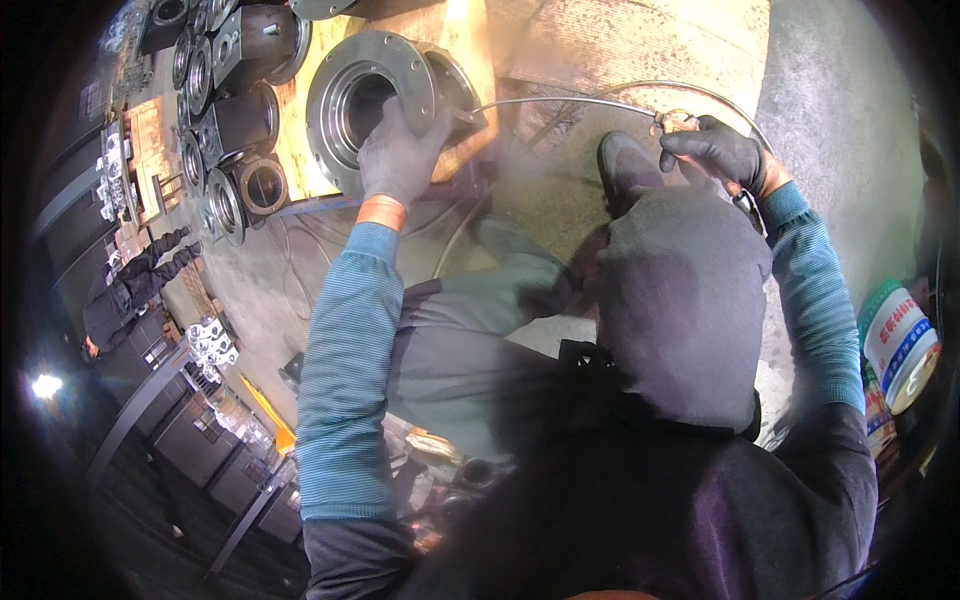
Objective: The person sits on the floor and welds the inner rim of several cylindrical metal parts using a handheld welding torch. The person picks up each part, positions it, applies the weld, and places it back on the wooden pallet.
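Observation:
My left hand (pixel 401 150), in a grey work glove, grips the inner rim of a flanged metal housing (pixel 330 112). The housing has a stepped round bore, and bolt holes ring its flange. My right hand (pixel 716 154), in a dark glove, is closed around an air blow gun-like tool (pixel 675 124) with a brass-coloured body. From it a long thin metal tube (pixel 562 100) runs left to the housing's side, where its tip is hard to make out. A hose (pixel 705 88) curves behind the tube towards my right wrist.
Several similar flanged housings (pixel 240 124) stand to the left on the lit bench (pixel 300 176). Hoses (pixel 450 251) lie on the floor below. Labelled buckets (pixel 900 345) are at the right. Another person (pixel 139 285) is in the far left background.

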`<action>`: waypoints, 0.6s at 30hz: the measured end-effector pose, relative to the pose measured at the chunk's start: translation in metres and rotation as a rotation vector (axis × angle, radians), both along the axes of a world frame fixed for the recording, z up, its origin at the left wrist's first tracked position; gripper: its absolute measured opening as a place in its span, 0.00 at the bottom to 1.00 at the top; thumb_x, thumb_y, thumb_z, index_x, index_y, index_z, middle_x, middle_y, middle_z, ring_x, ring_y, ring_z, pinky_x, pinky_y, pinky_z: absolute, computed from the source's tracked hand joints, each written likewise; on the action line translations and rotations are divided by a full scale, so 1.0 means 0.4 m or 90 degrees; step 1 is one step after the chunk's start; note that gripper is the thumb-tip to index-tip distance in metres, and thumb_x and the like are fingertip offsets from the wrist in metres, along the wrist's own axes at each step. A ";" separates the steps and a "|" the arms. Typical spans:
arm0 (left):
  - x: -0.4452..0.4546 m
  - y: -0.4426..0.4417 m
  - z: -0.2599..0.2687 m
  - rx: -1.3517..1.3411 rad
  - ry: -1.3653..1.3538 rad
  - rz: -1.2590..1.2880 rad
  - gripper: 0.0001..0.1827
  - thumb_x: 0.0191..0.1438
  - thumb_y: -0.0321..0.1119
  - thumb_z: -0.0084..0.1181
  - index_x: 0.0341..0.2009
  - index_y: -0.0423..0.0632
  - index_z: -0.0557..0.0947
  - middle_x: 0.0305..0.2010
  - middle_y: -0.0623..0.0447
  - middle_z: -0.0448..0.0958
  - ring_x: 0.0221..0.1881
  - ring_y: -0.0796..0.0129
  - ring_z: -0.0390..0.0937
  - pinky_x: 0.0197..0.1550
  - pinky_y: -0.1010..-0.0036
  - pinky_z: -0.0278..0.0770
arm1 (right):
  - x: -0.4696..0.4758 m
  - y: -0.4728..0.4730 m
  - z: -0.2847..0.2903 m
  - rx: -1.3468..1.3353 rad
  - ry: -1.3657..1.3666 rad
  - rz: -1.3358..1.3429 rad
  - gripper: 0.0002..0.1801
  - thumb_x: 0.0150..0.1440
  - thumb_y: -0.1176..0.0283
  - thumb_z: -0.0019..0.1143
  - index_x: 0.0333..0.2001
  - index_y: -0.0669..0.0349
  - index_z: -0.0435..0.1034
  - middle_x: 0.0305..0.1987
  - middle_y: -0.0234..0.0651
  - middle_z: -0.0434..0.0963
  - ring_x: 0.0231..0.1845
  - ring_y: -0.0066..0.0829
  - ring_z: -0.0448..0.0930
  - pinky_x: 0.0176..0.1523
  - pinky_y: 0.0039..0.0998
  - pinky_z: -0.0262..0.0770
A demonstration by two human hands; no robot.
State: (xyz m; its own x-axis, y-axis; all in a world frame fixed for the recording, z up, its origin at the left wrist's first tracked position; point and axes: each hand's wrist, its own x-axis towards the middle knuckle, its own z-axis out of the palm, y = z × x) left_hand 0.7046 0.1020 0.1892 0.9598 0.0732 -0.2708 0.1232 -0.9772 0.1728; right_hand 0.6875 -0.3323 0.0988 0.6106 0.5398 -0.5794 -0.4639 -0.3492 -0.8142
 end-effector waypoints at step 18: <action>-0.038 -0.062 0.048 -0.036 0.147 -0.032 0.58 0.47 0.75 0.69 0.69 0.42 0.73 0.62 0.31 0.80 0.62 0.38 0.81 0.64 0.50 0.79 | 0.054 -0.011 -0.008 0.014 0.055 0.030 0.18 0.68 0.58 0.60 0.39 0.63 0.83 0.27 0.31 0.82 0.23 0.23 0.77 0.28 0.27 0.72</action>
